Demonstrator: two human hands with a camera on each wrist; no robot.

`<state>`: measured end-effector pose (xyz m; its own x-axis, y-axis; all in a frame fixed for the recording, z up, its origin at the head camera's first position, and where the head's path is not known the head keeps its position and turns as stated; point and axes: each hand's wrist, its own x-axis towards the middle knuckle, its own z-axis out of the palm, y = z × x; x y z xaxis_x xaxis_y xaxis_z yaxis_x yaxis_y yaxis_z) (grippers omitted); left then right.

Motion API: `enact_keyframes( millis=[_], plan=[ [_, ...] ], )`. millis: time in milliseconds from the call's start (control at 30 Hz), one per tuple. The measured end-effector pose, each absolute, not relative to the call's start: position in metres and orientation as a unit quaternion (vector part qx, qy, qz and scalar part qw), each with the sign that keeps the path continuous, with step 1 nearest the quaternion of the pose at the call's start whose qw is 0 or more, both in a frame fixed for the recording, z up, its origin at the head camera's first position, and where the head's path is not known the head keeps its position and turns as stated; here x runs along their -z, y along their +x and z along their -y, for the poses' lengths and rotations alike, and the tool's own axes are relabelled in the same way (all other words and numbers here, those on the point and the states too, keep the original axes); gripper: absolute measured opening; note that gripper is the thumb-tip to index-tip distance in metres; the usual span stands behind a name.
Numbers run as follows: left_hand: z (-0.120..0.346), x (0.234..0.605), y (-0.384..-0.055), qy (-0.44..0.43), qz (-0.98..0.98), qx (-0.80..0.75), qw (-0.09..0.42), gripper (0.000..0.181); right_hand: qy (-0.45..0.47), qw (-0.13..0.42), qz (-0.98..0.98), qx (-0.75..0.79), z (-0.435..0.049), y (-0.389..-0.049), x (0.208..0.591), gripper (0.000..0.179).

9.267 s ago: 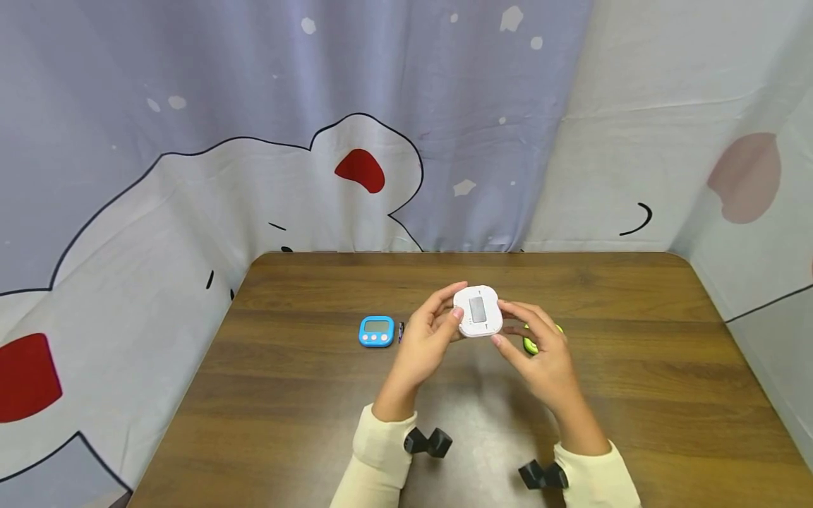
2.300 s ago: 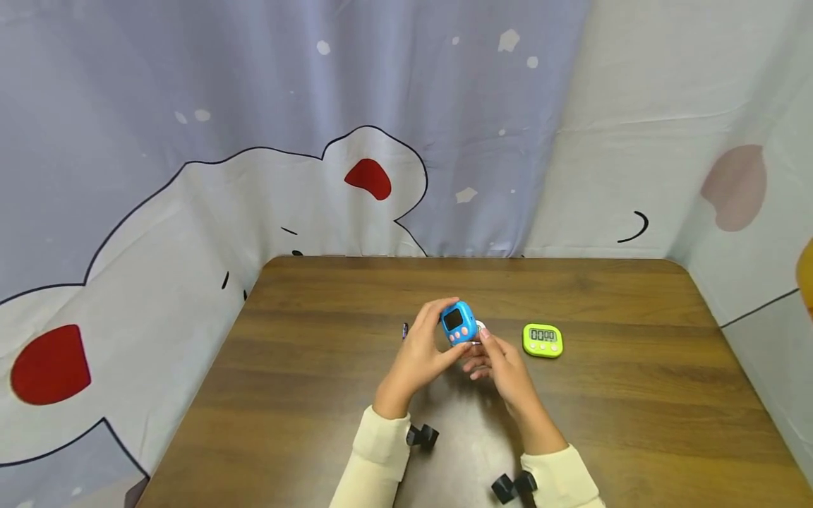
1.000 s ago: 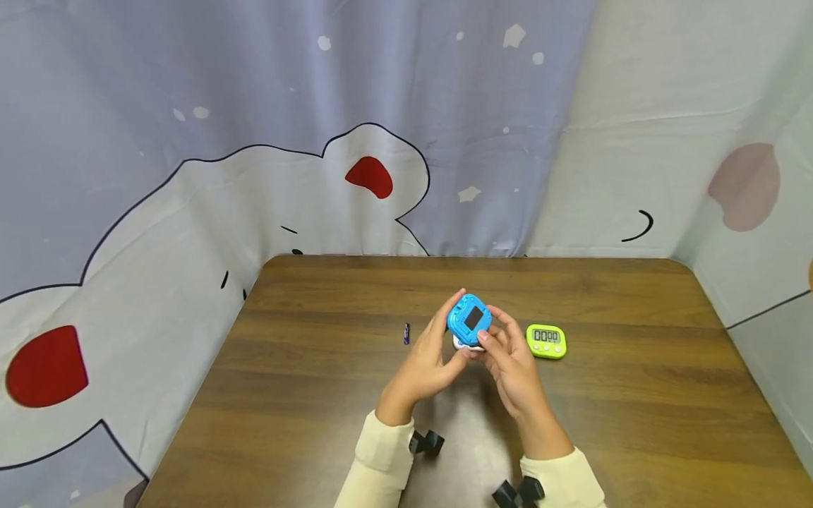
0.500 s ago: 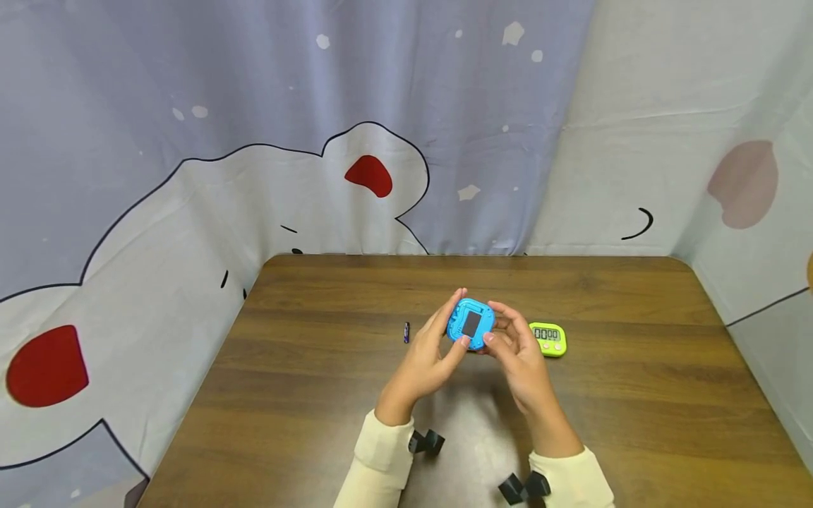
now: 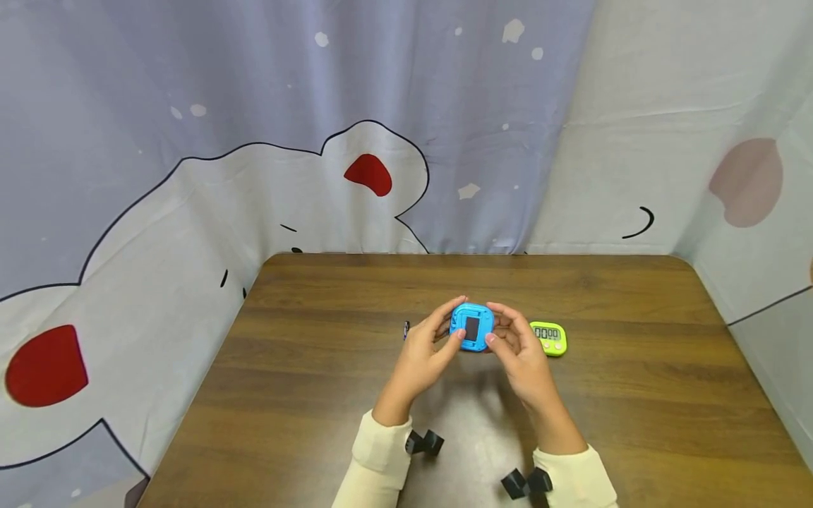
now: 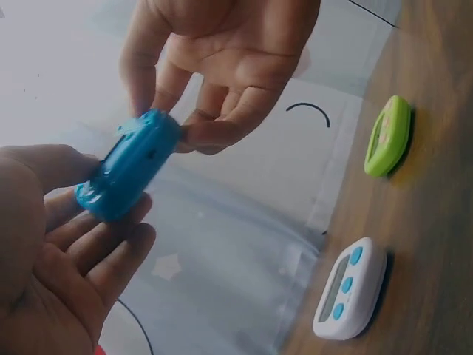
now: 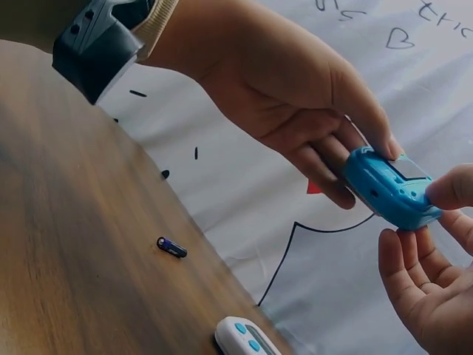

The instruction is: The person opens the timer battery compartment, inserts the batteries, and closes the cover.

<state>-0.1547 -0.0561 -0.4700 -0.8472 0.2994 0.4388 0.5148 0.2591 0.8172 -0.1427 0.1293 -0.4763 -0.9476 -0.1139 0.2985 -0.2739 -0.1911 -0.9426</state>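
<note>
Both hands hold a blue digital timer (image 5: 473,327) above the table, its back with a dark rectangular panel facing up in the head view. My left hand (image 5: 419,353) grips its left side, thumb on the back and fingers beneath. The right hand (image 5: 524,356) pinches the opposite edge between thumb and fingers. In the left wrist view, a white timer (image 6: 350,288) with blue buttons lies on the table, hidden behind the hands in the head view. A green timer (image 5: 554,339) showing 00:00 sits just right of my right hand.
A small dark battery (image 7: 171,248) lies on the wooden table (image 5: 286,395), left of the white timer; the left hand partly covers it in the head view. A printed curtain (image 5: 483,127) hangs behind the table's far edge.
Earlier the hands held the white timer while the blue one lay on the table. Since then the blue timer was picked up and turned from its button side to its back, then levelled slightly.
</note>
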Motion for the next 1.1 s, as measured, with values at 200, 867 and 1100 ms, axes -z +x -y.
enact_keyframes(
  millis=[200,867,1100],
  plan=[
    [0.056,0.461,-0.151,-0.2,0.767,0.608,0.048,0.046,0.13,0.067,0.656,-0.74,-0.13,-0.142,0.475,0.042],
    [0.055,0.437,-0.139,-0.2,0.703,0.683,0.001,0.044,0.145,0.12,0.773,-0.606,-0.125,-0.128,0.442,0.034],
    [0.054,0.436,-0.139,-0.2,0.706,0.679,0.002,0.042,0.145,0.127,0.778,-0.598,-0.126,-0.128,0.443,0.033]
  ],
)
